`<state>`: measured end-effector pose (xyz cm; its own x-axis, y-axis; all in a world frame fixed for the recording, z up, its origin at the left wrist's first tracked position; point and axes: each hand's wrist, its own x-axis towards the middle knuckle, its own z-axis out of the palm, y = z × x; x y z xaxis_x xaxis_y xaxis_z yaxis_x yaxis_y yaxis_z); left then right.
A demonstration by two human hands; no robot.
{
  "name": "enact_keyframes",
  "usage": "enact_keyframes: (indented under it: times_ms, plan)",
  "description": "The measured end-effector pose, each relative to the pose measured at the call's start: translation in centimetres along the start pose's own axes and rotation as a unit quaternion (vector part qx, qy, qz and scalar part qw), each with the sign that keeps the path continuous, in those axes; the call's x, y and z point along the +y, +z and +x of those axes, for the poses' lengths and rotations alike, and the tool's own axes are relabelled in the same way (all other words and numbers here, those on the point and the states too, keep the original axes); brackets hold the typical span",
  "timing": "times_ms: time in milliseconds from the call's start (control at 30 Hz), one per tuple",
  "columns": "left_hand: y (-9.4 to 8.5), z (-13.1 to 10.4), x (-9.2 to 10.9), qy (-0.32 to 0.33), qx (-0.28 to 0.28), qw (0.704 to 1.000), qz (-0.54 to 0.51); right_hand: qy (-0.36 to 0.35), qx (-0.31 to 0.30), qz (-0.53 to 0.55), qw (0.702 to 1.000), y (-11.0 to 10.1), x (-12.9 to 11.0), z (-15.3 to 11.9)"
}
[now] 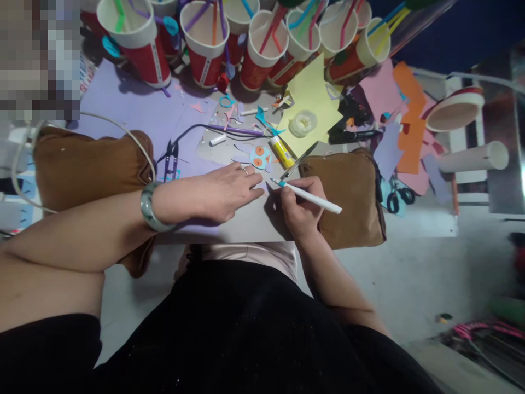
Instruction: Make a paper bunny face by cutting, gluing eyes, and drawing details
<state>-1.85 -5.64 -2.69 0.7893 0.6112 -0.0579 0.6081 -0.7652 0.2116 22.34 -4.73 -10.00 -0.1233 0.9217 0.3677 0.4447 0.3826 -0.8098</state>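
Observation:
My right hand point(303, 208) grips a white marker pen point(314, 198) with a teal collar, its tip pointing up and left over the tabletop. Palm down on the table, my left hand point(229, 191) has its fingers stretched out, with a ring on one finger and a bracelet at the wrist. Just beyond those fingertips lies a small paper cutout point(261, 157) in light blue with orange round patches; whether the fingers touch it I cannot tell. A yellow glue stick point(283, 152) lies beside the cutout, and scissors point(298, 162) rest between it and my right hand.
Red-and-white paper cups point(264, 52) with straws line the back. Brown cushions point(348, 197) point(90, 158) flank the work spot. Thread snips point(171, 161) lie left, a small clear tub point(302, 123) on yellow paper point(315, 87). Black-handled scissors point(400, 197) and coloured scraps point(410, 120) are right.

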Motion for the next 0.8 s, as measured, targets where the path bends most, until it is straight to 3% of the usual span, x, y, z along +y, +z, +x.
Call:
enact_keyframes:
  times_ms: [167, 367, 800]
  plan:
    - [-0.4, -0.1, -0.6, -0.003, -0.011, 1.000, -0.020, -0.025, 0.021, -0.020, 0.999, 0.0, 0.1, -0.1]
    - [0.0, -0.1, 0.1, 0.018, -0.025, 0.999, -0.010, -0.065, 0.049, -0.017, 0.997, 0.0, 0.1, 0.0]
    - [0.2, 0.2, 0.5, -0.002, -0.025, 1.000, 0.004, -0.113, -0.034, -0.054, 0.992, -0.2, -1.6, 0.8]
